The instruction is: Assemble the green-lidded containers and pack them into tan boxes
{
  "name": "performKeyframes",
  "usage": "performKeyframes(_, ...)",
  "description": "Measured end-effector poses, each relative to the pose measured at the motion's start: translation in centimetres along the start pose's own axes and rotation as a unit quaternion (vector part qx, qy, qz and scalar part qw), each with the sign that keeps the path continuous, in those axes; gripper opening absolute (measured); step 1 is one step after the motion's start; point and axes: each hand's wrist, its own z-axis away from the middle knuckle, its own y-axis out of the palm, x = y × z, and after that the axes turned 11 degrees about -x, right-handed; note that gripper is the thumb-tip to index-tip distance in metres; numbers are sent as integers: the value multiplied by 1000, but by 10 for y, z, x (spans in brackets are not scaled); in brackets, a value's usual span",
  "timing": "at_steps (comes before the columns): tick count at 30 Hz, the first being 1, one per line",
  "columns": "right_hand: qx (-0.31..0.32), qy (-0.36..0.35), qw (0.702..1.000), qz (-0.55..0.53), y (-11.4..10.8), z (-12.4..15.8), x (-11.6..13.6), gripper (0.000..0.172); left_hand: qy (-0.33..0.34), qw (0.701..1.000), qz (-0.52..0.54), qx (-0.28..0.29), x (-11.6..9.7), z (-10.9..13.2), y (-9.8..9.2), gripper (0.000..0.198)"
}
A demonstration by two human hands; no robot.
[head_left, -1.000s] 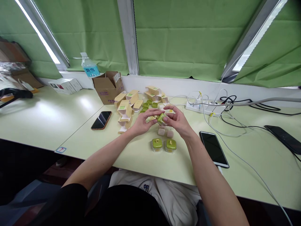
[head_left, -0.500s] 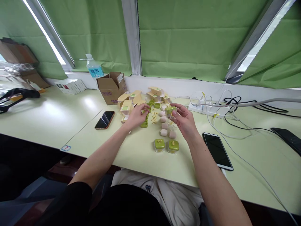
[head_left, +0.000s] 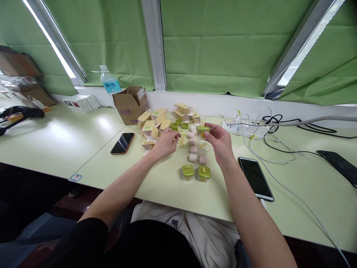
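Observation:
In my right hand (head_left: 221, 139) I hold a small clear container with a green lid (head_left: 202, 129), gripped between thumb and fingers above the table. My left hand (head_left: 168, 142) is over the table with its fingers bent and a little apart, close to a row of small yellow rings (head_left: 182, 140). Part of the green lids beyond it is hidden by that hand. Several pale pinkish-white cylinders (head_left: 192, 158) stand in lines to the right of the rings. Nearer to me, two closed clear containers with green lids (head_left: 187, 171) sit side by side.
Opened small cartons (head_left: 150, 128) lie behind my left hand, beside a brown cardboard box (head_left: 129, 108) and a water bottle (head_left: 110, 80). A dark phone (head_left: 122, 143) is at left, a plugged-in phone (head_left: 255, 178) at right. Cables and a power strip (head_left: 256, 130) run along the back.
My left hand has moved right and slightly toward me, from the green lids to the yellow rings. My right hand keeps the container at nearly the same place. The view has shifted slightly.

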Motion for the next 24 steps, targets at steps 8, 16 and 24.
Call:
performKeyframes(8, 132, -55, 965, 221, 18, 16, -9, 43, 9, 992, -124, 21, -15, 0, -8, 23)
performKeyframes(16, 269, -111, 830, 476, 41, 37, 1, 48, 13, 989, -150, 13, -14, -3, -10, 25)
performKeyframes(24, 302, -91, 787, 530, 48, 35, 4, 41, 19, 987, -157, 10, -12, -1, -9, 25)
